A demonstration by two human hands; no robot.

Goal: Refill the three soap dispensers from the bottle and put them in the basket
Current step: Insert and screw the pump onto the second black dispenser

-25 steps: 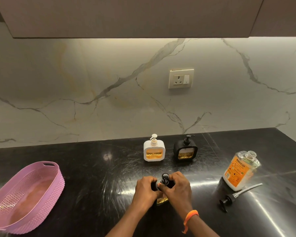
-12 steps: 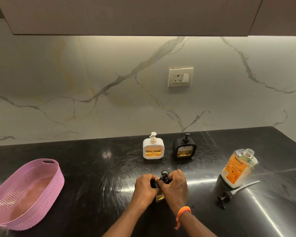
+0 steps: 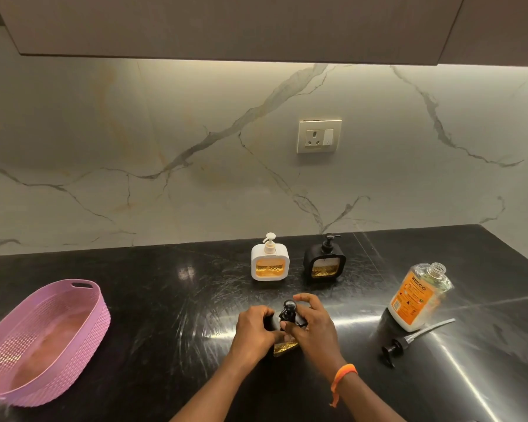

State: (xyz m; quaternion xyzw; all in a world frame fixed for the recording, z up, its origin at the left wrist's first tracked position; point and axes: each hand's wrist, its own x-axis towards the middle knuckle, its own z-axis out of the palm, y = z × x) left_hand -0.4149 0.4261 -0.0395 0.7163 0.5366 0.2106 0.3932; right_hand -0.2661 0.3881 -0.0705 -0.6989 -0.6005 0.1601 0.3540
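Your left hand (image 3: pixel 252 328) gripped the near black dispenser (image 3: pixel 284 330) at the surface's front edge; your right hand (image 3: pixel 313 325) closed around its upright pump. The pink basket (image 3: pixel 83 303) lay well apart, toward the left edge, so the left hand was nearer.

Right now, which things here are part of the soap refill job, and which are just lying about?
Job: held dispenser, white dispenser, black dispenser, bottle, its pump, basket, left hand, right hand.

Lying about: wall socket, wristband.
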